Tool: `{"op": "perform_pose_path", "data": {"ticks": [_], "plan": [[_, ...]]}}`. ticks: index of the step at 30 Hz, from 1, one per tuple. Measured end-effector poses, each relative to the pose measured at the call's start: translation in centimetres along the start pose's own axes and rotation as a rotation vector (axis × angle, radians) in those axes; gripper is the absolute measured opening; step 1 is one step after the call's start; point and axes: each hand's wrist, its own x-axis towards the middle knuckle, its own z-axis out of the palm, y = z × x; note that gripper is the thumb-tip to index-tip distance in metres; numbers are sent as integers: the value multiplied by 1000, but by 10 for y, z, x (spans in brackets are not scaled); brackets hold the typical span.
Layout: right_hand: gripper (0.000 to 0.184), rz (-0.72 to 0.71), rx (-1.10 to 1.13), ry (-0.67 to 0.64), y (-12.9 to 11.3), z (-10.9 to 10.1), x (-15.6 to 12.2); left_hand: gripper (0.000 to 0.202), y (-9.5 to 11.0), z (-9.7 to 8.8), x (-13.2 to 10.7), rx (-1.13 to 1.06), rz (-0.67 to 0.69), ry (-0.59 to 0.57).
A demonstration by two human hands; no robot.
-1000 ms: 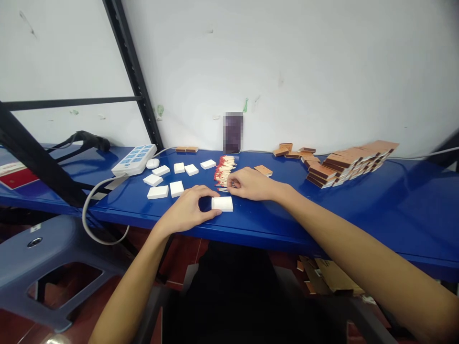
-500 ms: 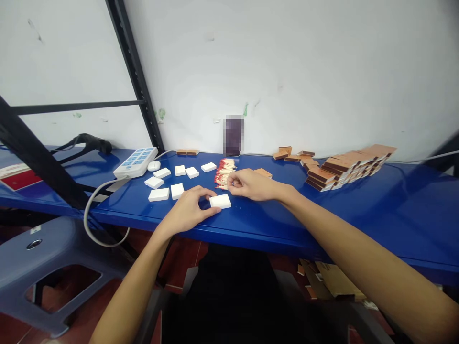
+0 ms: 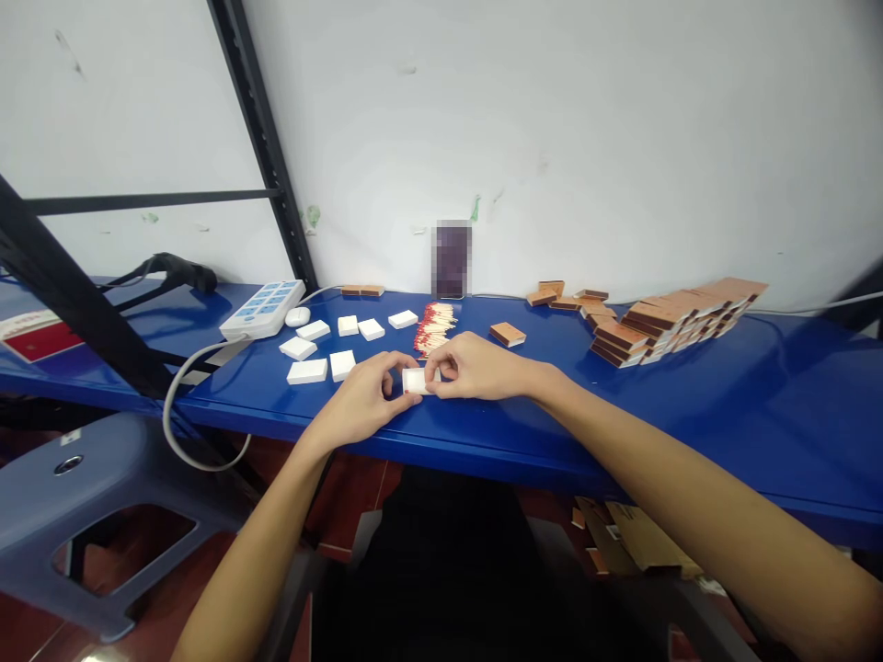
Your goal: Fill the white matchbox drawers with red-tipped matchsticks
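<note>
A small white box tray [image 3: 417, 380] lies on the blue bench [image 3: 690, 405] near its front edge. My left hand [image 3: 362, 400] pinches the tray's left end with thumb and fingers. My right hand [image 3: 475, 366] is closed over the tray's right end, fingers curled; red match tips show at the tray, but what the fingers hold is hidden. Just behind lies a heap of red-tipped matches [image 3: 434, 327]. Several more white trays [image 3: 329, 346] lie to the left.
A stack of brown matchbox sleeves [image 3: 672, 317] stands at the right, with loose sleeves [image 3: 507, 334] nearer. A white power strip [image 3: 263, 308] and its cable lie at the left by a black rack post [image 3: 260, 138]. A grey plastic stool [image 3: 75, 515] stands lower left.
My right hand came from the match heap back to the white tray and closed over its right end. My left hand kept hold of the tray, which shifted slightly left.
</note>
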Motion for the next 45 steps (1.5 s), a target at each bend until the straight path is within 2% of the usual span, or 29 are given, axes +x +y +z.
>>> {"op": "perform_pose_path", "data": {"ticks": [3, 5, 7, 10, 13, 21, 27, 45], "plan": [[12, 8, -25, 138, 2, -1, 0, 34, 0, -1, 0, 5, -13, -5], [13, 73, -120, 232, 6, -2, 1, 31, 0, -1, 0, -1, -8, -10], [12, 157, -259, 263, 11, -3, 1, 29, 0, -1, -1, -13, -11, -20], [8, 248, -394, 189, 20, -5, 2, 29, 1, -2, -2, -11, -30, -29], [9, 273, -397, 112, 26, -5, 2, 28, 2, -1, -2, -9, -14, -37], [11, 249, -385, 136, 23, -7, 1, 28, 3, -1, -2, -15, 10, -50], [10, 198, -382, 56, 26, -6, 3, 28, 5, -2, -2, -21, 0, -56], [11, 223, -314, -118, 22, -10, 0, 28, 4, -2, 0, -30, 1, -57]]}}
